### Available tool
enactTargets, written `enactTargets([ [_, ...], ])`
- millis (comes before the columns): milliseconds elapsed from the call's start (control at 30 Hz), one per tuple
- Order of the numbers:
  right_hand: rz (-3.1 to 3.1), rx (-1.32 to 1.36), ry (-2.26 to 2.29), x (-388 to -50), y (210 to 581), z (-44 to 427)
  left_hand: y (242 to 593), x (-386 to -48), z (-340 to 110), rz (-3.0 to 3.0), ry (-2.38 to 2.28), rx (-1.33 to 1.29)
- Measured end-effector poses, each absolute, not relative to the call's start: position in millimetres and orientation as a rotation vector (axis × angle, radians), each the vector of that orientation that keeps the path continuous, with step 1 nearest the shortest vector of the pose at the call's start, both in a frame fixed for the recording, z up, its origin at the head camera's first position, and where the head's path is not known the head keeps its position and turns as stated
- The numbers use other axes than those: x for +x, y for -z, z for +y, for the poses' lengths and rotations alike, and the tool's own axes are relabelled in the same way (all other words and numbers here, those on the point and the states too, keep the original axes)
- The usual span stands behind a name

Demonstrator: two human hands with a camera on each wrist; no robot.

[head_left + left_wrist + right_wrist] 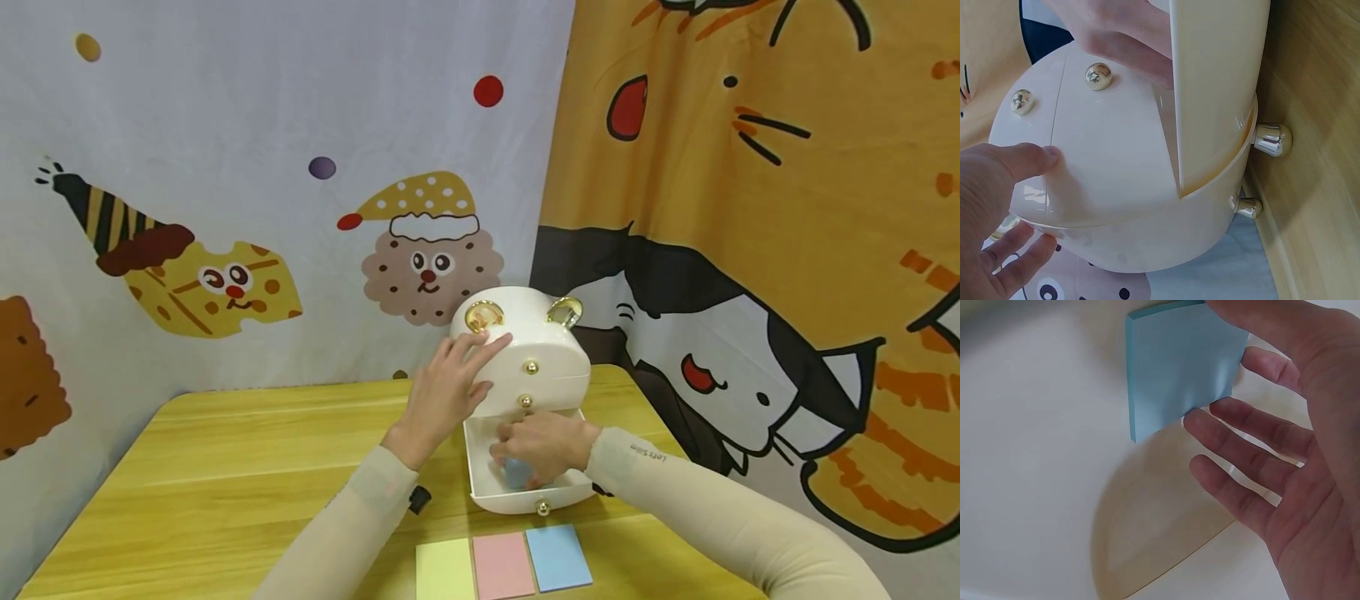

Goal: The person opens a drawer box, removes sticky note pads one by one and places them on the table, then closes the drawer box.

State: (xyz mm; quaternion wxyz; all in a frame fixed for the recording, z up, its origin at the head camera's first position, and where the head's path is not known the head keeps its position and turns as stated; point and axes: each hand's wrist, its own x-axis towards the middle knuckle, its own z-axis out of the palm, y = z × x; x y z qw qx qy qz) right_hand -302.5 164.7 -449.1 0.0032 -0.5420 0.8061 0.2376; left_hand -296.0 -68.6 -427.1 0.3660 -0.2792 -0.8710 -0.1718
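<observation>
A white bear-eared drawer box (525, 350) stands on the table with its bottom drawer (480, 467) pulled out. My right hand (551, 446) is down inside that drawer and pinches a blue sticky note pad (1179, 369) between thumb and fingers. The pad is tilted just over the drawer floor; the hand covers part of it in the head view. My left hand (442, 387) rests against the upper left of the box, fingers fairly straight. In the left wrist view, its thumb (1032, 160) touches the front face.
Yellow (445, 571), pink (503, 567) and blue (558, 557) sticky note pads lie side by side in front of the drawer. Gold knobs (531, 367) stick out from the box front. Cartoon-printed curtains (262, 125) hang behind the wooden table (262, 467).
</observation>
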Motion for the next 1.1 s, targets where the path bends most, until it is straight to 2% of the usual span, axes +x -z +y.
enactTargets([
  [1100, 2.530, -1.681, -0.752, -297.9, 449.2, 168.6, 425.6, -296.1, -67.2, -2.253, 0.430, -0.706],
])
